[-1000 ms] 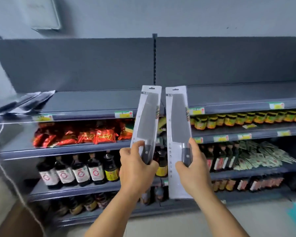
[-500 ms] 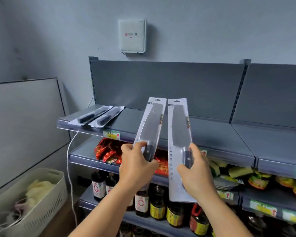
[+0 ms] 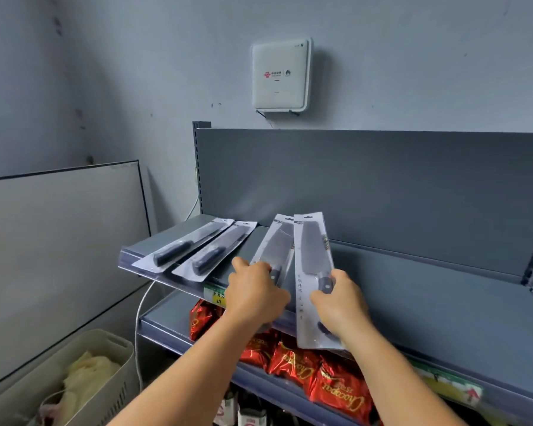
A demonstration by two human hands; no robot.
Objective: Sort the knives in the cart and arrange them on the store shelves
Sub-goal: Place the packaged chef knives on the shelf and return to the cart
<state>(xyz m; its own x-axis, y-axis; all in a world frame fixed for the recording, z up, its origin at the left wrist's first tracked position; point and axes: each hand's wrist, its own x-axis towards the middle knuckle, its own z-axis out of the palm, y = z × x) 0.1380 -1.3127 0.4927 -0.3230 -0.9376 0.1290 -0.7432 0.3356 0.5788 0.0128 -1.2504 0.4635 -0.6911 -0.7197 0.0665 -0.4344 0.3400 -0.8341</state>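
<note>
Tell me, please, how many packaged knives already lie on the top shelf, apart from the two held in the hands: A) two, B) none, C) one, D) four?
A: two packaged knives lie side by side at the left end of the top shelf, while the left hand and right hand each grip one packaged cleaver.

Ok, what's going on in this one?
A person is stocking packaged knives on the top shelf. The left hand grips one cleaver pack, the right hand another, both tilted toward the shelf. Two slimmer knife packs already lie side by side at its left end.
</note>
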